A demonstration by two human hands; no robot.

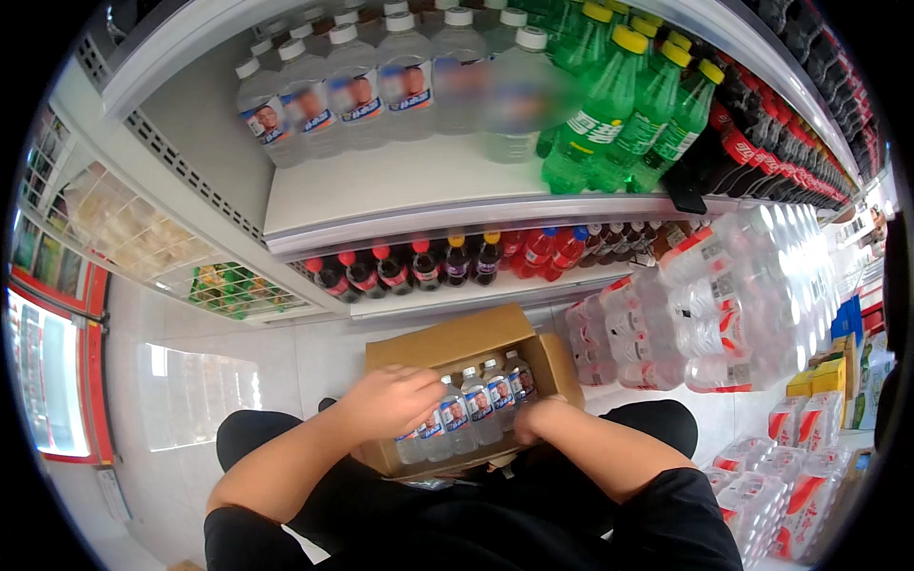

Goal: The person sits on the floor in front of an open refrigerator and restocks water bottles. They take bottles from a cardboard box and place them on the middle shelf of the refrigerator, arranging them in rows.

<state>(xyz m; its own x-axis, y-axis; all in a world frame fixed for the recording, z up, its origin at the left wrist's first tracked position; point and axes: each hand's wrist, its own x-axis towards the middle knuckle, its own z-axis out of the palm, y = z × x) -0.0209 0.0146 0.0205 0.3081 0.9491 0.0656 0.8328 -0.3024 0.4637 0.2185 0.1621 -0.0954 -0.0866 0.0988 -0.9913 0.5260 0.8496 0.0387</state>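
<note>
An open cardboard box point(450, 338) stands on the floor between the person's knees. In it, clear plastic bottles point(480, 407) with white caps and blue-white labels stand in a row. My left hand point(400, 400) is over the bottles at the box's left end, fingers bent down at the caps; whether it grips one is hidden. At the box's right front corner is my right hand point(539, 417), its fingers curled by the rim and a bottle, their hold unclear. Similar white-capped bottles point(407, 93) stand on the shelf above the box.
Green soda bottles point(589, 143) with yellow caps stand right of the clear ones on the white shelf point(343, 193). Dark cola bottles point(391, 271) line the lower shelf. Shrink-wrapped water packs point(700, 321) are stacked right of the box, with more packs point(757, 492) at lower right. A wire rack point(128, 221) stands left.
</note>
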